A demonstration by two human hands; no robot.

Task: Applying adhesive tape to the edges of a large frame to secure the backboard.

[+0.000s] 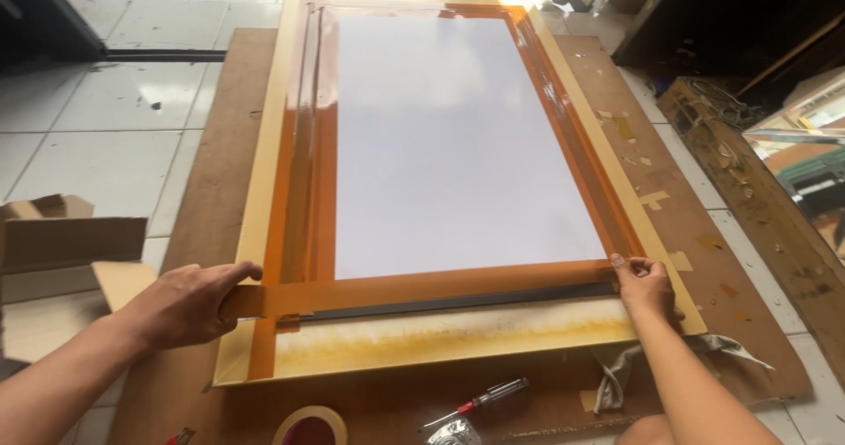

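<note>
The tape roll (310, 426) is running off the bottom edge, only its upper arc showing; the left hand (187, 304) is covering the near end of the tape strip (422, 286); the cardboard box (62, 269) is being cropped by the left edge; the cloth (616, 370) is lying partly hidden behind the right forearm.

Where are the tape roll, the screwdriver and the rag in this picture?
Tape roll (310, 426), head view, on its upper rim.
Screwdriver (482, 400), head view, on its red handle.
Rag (613, 376), head view, on the bunched grey cloth.
</note>
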